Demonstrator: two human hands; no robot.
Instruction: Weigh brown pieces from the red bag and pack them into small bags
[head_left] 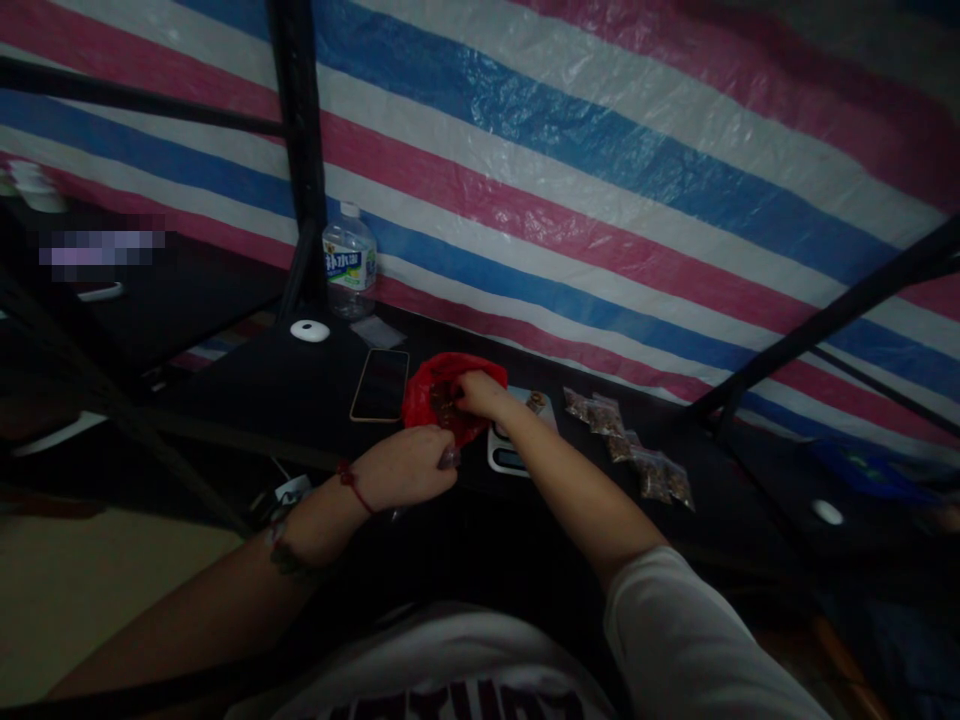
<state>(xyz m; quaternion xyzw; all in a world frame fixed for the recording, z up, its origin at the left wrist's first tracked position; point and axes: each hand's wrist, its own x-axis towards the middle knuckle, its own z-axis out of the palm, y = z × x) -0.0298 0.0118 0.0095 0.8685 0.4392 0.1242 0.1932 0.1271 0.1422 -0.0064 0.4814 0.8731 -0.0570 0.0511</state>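
A red plastic bag (420, 385) lies open on the black table, with small brown pieces (444, 400) inside. My right hand (478, 392) reaches into it from the right, fingers curled down among the pieces; what they pinch is hidden. My left hand (415, 466) is closed at the bag's near edge, and a bit of a clear plastic bag (450, 458) shows at its fingertips. Partly behind my right forearm sits a white digital scale (508, 460), bearing a small filled packet (535, 402). Several clear packets of brown pieces (616, 445) lie in a row farther right.
Left of the red bag is a phone (381, 385). Beyond it lie flat clear bags (379, 332), a white oval object (310, 330) and a large plastic bottle (350, 262). Black metal posts (300, 130) frame the table; a striped plastic sheet (525, 170) hangs behind.
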